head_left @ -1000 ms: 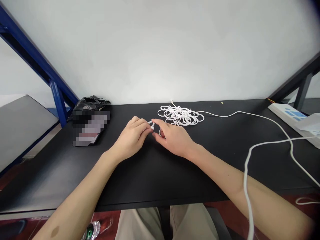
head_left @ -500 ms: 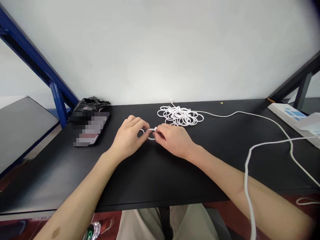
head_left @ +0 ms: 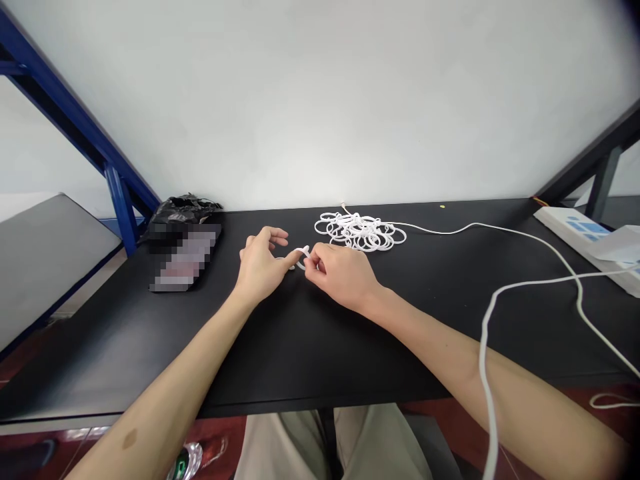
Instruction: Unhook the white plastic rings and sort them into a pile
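Note:
Above the middle of the black table, my right hand [head_left: 344, 275] pinches a white cord [head_left: 303, 251] between thumb and fingertips. A small loop of this cord shows between the two hands; the fingers partly hide it. My left hand [head_left: 261, 268] is spread, with its thumb against the loop and its other fingers raised and apart. Just beyond my right hand lies a pile of white cord [head_left: 361, 233], full of loops and knots. One cord end sticks up at the back of the pile.
A long strand [head_left: 484, 347] crosses over my right forearm. At the left stand a phone with a blurred screen [head_left: 185, 260] and a crumpled black bag [head_left: 183, 208]. A white box [head_left: 575, 227] sits at the right end of the table [head_left: 325, 360], which backs onto a pale wall.
My left fingers have opened and lifted from the cord, leaving the thumb at the loop. The right hand keeps its pinch, and the loop between the hands has changed shape.

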`<action>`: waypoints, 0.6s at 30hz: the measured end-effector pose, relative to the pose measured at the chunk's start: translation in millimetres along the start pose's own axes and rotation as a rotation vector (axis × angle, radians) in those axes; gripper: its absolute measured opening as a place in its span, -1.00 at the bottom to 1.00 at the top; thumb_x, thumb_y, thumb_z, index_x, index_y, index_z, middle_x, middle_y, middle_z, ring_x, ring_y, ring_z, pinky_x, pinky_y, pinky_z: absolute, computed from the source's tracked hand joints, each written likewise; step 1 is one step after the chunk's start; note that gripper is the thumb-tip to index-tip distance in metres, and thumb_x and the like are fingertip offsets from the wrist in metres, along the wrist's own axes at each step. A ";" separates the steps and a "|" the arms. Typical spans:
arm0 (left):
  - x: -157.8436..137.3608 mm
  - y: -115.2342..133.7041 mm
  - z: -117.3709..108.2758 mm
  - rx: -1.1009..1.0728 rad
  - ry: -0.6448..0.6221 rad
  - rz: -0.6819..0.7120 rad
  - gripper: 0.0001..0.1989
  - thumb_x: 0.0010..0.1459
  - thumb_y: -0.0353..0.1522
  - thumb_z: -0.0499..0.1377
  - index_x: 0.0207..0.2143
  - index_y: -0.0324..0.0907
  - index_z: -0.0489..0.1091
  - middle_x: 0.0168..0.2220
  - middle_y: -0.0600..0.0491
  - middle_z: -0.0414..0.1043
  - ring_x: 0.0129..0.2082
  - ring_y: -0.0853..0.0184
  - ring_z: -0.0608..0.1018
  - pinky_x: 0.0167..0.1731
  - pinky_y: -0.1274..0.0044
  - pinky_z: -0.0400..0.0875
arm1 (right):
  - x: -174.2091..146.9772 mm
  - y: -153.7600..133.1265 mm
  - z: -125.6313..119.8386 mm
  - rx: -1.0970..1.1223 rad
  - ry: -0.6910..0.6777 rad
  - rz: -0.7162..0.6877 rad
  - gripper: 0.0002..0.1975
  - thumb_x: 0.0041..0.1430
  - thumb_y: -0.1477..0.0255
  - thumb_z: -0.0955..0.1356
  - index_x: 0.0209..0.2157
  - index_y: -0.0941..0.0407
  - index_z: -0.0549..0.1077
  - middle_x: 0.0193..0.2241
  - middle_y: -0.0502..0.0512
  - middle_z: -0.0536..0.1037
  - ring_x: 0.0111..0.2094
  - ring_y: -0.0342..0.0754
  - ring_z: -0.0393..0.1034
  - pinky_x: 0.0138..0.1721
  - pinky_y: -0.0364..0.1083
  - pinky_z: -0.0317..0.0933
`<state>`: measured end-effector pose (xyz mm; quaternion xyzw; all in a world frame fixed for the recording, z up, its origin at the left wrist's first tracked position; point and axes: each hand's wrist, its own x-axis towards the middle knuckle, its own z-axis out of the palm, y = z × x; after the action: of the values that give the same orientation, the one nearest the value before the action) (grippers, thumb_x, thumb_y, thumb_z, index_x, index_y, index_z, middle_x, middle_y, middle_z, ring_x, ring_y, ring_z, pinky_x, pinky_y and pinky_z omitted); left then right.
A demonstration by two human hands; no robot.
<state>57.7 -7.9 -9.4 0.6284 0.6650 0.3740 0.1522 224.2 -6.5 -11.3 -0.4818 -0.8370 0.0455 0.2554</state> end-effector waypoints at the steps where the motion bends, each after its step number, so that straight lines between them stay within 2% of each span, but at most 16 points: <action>1: 0.6 -0.6 0.6 -0.005 -0.005 -0.017 -0.69 0.02 -0.22 0.28 -0.18 -0.08 0.36 -0.18 0.04 0.53 -0.10 0.15 0.44 -0.05 0.27 0.26 | 1.2 0.7 1.0 -0.018 0.004 -0.003 -0.78 0.24 0.38 0.23 -0.46 0.12 0.38 -0.51 -0.04 0.50 -0.55 -0.21 0.24 -0.52 -0.15 -0.10; 6: 2.8 -4.3 2.8 0.003 -0.012 -0.044 -0.71 0.05 -0.18 0.26 -0.20 -0.08 0.38 -0.17 0.02 0.55 -0.05 0.11 0.43 0.00 0.22 0.23 | 5.9 2.9 4.1 -0.081 0.023 -0.034 -0.76 0.26 0.38 0.20 -0.43 0.13 0.39 -0.49 -0.02 0.51 -0.52 -0.19 0.26 -0.51 -0.15 -0.10; 18: 6.0 -3.1 5.5 -0.043 -0.022 -0.087 -0.82 0.03 -0.22 0.25 -0.30 -0.05 0.42 -0.23 0.03 0.59 -0.01 0.04 0.42 0.02 0.14 0.19 | 9.2 5.7 7.4 -0.042 0.042 -0.061 -0.76 0.27 0.41 0.21 -0.43 0.15 0.41 -0.49 0.00 0.48 -0.50 -0.19 0.26 -0.48 -0.15 -0.02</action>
<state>58.2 -0.4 -13.7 0.5996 0.6816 0.3743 0.1892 221.5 5.4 -16.0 -0.4620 -0.8465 0.0099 0.2643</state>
